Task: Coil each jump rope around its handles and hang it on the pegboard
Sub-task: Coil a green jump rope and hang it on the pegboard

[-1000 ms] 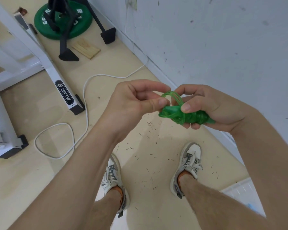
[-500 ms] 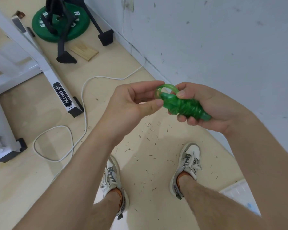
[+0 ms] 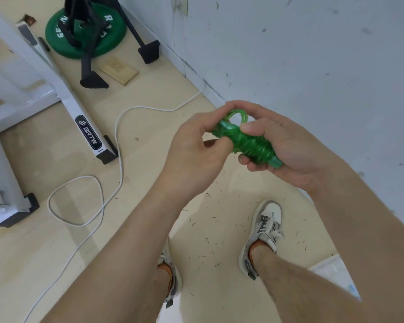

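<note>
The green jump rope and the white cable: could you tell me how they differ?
The jump rope is wound tight and held by the left hand and right hand; the cable lies loose on the floor. The jump rope is green, the cable white. Both are flexible cords.

We've got a green weight plate (image 3: pixel 56 33) up by the wall (image 3: pixel 313 66), a black stand (image 3: pixel 87 66) planted over it, a wooden block (image 3: pixel 119 70) just beside, and a white cable (image 3: pixel 120 145) looping across the floor past a white machine frame (image 3: pixel 63 94).

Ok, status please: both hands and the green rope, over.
Right hand grips coiled green jump rope. Left hand pinches its handle end. Pegboard not in view.
</note>
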Action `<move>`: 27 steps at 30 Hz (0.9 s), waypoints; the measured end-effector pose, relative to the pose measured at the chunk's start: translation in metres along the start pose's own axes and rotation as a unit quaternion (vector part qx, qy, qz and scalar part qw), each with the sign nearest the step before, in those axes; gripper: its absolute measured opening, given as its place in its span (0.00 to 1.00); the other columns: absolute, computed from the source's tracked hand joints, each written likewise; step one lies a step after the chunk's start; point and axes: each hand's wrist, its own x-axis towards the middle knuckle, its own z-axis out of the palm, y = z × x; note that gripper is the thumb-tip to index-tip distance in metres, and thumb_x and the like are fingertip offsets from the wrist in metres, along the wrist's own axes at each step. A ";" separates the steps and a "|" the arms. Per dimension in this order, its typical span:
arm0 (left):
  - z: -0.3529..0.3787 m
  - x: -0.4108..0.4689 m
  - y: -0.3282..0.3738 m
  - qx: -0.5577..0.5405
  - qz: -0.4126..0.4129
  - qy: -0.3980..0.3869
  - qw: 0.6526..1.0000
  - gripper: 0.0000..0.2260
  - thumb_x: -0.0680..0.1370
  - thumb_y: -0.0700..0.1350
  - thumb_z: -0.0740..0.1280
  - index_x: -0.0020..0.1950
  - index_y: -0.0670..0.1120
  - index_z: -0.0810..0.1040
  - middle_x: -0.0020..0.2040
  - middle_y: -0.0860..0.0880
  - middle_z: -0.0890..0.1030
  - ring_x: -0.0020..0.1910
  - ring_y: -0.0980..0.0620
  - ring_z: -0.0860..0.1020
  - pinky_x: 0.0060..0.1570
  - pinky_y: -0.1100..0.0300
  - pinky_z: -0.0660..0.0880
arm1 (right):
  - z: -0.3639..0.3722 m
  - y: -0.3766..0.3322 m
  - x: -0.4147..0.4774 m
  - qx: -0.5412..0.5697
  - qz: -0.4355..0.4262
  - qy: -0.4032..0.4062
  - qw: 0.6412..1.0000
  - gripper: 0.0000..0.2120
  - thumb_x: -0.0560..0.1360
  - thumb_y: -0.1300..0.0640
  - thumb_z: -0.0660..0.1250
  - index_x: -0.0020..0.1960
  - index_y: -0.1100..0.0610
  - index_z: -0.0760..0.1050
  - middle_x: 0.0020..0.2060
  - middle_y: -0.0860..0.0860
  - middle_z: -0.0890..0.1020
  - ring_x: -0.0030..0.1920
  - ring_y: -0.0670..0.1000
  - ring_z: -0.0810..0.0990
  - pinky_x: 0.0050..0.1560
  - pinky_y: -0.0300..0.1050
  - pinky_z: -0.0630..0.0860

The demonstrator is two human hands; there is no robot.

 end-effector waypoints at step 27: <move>-0.018 0.011 -0.015 -0.109 -0.116 0.001 0.987 0.10 0.68 0.31 0.74 0.45 0.44 0.83 0.39 0.47 0.82 0.40 0.53 0.78 0.47 0.62 0.78 | -0.006 0.000 -0.004 -0.034 0.036 0.000 0.999 0.08 0.79 0.58 0.62 0.51 0.53 0.80 0.40 0.56 0.82 0.34 0.54 0.80 0.31 0.41 0.76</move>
